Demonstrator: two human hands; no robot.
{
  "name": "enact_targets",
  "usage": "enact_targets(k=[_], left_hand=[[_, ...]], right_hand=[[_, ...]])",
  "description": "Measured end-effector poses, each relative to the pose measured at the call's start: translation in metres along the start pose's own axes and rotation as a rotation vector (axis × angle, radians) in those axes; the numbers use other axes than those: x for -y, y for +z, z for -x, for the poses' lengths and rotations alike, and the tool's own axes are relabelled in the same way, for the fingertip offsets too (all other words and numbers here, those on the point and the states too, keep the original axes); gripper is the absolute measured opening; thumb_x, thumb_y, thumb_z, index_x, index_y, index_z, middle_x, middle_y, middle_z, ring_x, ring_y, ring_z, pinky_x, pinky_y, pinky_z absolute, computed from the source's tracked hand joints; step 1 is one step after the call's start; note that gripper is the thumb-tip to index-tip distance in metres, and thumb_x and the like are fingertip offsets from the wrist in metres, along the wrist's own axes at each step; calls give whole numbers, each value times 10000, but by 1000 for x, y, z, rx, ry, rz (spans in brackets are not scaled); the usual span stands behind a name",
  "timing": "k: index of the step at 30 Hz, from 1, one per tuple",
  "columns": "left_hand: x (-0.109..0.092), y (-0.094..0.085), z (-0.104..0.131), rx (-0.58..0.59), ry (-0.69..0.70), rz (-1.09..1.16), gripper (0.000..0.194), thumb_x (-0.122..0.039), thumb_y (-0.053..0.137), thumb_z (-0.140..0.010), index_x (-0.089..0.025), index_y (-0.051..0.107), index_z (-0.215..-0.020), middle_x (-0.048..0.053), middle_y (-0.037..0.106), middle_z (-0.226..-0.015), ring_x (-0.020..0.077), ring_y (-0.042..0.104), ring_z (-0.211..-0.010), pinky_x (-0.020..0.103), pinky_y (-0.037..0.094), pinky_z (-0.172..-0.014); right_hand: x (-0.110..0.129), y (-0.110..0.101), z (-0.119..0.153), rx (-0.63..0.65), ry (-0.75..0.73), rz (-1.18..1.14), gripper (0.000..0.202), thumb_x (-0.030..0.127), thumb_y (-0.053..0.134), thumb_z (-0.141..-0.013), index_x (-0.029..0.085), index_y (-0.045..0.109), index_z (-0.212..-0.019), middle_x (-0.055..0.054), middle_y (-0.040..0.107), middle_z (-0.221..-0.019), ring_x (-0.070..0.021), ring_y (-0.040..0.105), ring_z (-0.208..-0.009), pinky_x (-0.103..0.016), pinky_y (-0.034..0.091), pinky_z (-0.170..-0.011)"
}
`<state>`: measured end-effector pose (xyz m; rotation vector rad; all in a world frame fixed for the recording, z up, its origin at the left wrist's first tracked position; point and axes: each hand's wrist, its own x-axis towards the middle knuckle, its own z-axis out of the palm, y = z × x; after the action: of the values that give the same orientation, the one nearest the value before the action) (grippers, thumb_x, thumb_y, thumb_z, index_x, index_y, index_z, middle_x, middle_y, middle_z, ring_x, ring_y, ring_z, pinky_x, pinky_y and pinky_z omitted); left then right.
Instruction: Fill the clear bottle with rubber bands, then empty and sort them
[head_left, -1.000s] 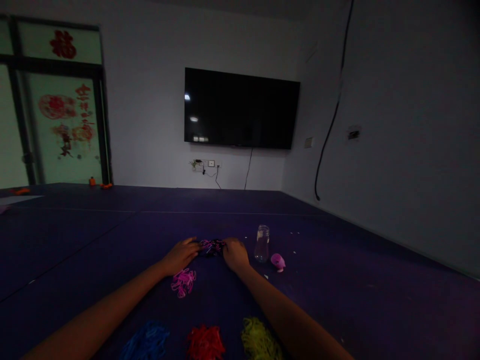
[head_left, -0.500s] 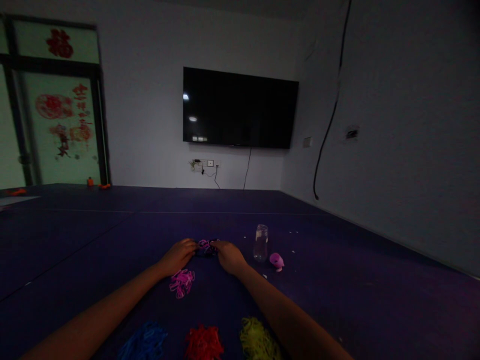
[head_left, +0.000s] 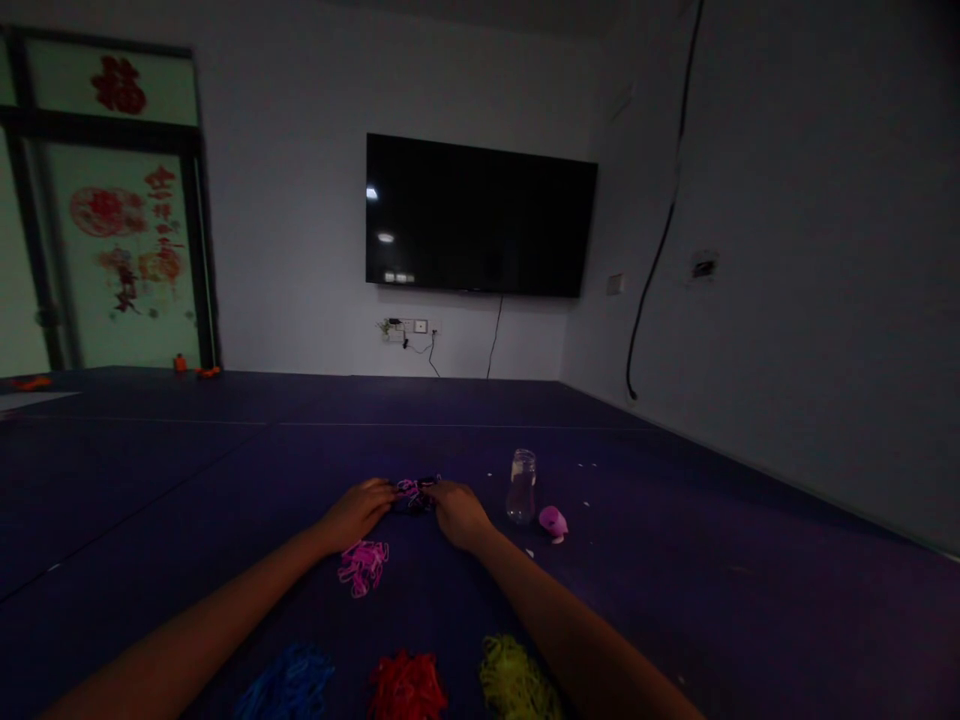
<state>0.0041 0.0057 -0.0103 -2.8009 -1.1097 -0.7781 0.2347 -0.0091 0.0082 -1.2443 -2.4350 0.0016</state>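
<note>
A small mixed pile of pink and dark rubber bands [head_left: 409, 488] lies on the dark purple surface between my hands. My left hand [head_left: 361, 510] rests at its left side, fingers stretched out and touching the edge. From the right, my right hand [head_left: 456, 512] reaches in with its fingers bent together on the dark bands; the fingertips are partly hidden. Just below my left hand sits a separate heap of pink rubber bands [head_left: 364, 568]. Closer to me are heaps of blue rubber bands [head_left: 289, 684], red rubber bands [head_left: 407, 686] and yellow rubber bands [head_left: 517, 680].
Right of my right hand stands a clear glass bottle [head_left: 522, 488], with a pink cup-shaped piece [head_left: 553, 521] beside it. Small white scraps dot the purple surface [head_left: 675, 580]. A television [head_left: 480, 215] hangs on the far wall; a black cable [head_left: 654, 265] runs down the right wall.
The fingers of my right hand have drawn back slightly to the right and curled at the mixed pile. My left hand stays nearly still.
</note>
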Motion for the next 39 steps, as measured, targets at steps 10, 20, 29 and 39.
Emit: enact_targets(k=[10, 20, 29, 39], left_hand=[[2, -1, 0, -9, -46, -27, 354, -279, 359, -938, -215, 515, -1250, 60, 557, -1284, 205, 448, -1211, 415, 339, -1034], [-8, -4, -10, -78, 8, -79, 333, -261, 367, -933, -238, 546, -1213, 42, 577, -1261, 210, 411, -1252, 432, 342, -1028], [-2, 5, -18, 8, -4, -31, 325, -236, 393, -927, -266, 541, -1215, 13, 592, -1245, 199, 434, -1233, 407, 358, -1014], [-2, 2, -16, -25, 3, -37, 305, -227, 389, -925, -243, 598, -1146, 38, 653, -1123, 201, 507, -1143, 410, 367, -1010]], right_hand=[[1, 1, -2, -54, 33, 25, 413, 152, 389, -849, 194, 537, -1232, -98, 560, -1250, -209, 488, -1171, -338, 347, -971], [8, -2, -4, -73, -66, 78, 369, 269, 339, -918, 157, 535, -1210, -118, 566, -1221, -232, 495, -1140, -382, 345, -962], [8, -3, -7, -7, -164, 62, 351, 245, 338, -916, 176, 556, -1182, -93, 564, -1240, -211, 498, -1139, -360, 342, -969], [7, -3, -6, -5, -140, 43, 333, 247, 355, -916, 178, 598, -1133, -93, 590, -1205, -200, 514, -1131, -328, 354, -962]])
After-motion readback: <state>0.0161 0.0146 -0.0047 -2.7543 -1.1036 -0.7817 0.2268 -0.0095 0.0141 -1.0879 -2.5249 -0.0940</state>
